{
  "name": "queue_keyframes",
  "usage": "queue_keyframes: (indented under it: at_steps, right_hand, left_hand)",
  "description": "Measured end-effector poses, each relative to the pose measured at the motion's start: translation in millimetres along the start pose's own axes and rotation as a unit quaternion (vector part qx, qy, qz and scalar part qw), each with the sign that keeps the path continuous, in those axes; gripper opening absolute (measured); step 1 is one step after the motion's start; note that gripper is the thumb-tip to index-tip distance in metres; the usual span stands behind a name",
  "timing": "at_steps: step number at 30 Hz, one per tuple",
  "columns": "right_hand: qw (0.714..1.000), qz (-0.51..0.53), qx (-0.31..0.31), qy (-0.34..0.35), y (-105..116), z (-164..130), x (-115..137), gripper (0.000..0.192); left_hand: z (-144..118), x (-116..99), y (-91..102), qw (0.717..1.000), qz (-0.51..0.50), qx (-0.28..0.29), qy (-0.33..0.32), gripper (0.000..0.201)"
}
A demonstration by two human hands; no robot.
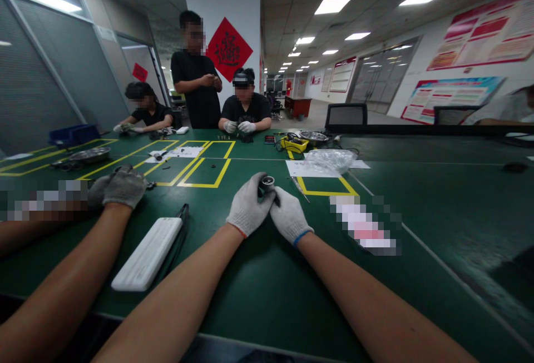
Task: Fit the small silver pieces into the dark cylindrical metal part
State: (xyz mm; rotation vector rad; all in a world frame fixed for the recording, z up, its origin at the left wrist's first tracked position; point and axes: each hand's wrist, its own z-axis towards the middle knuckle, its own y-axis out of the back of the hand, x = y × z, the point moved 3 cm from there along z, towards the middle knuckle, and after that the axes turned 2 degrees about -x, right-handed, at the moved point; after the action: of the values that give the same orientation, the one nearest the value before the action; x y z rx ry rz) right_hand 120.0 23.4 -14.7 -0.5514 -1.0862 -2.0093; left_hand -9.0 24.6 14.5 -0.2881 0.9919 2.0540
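In a white knit glove, my left hand (250, 203) is closed around a small round part (267, 182) with a silvery rim and a dark inside. What the part is, I cannot make out. My right hand (290, 214), gloved too, has its fingers pinched together just below and beside that part, touching my left fingertips. Whether it grips the part or something small is hidden. Both hands are above the green table (258, 285). To the right of them lie metal tweezers (299, 188) by a yellow-taped rectangle.
A white power bank-like block (146, 254) with a black cable lies left of my arm. Beside it work a neighbour's gloved hands (123, 188). Clear plastic bags (329, 160), a yellow tray (294, 144) and a metal dish (312, 137) stand beyond. Several people are across the table.
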Motion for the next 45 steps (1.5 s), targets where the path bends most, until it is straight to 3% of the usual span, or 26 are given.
queue_keyframes:
  at_steps: [23, 37, 45]
  right_hand:
    - [0.998, -0.055, 0.022, -0.033, 0.0, 0.3, 2.7, 0.012]
    - [0.998, -0.037, 0.037, -0.031, 4.5, -0.9, 6.5, 0.018]
    - [0.995, -0.091, 0.038, -0.01, 2.3, 1.1, 4.1, 0.017]
  left_hand:
    - [-2.5, 0.6, 4.1, 0.997, -0.001, -0.063, -0.04, 0.045]
    - [-2.4, -1.6, 7.8, 0.998, -0.015, -0.055, -0.036, 0.036]
    - [-2.1, -2.5, 5.6, 0.998, -0.001, -0.04, -0.04, 0.034]
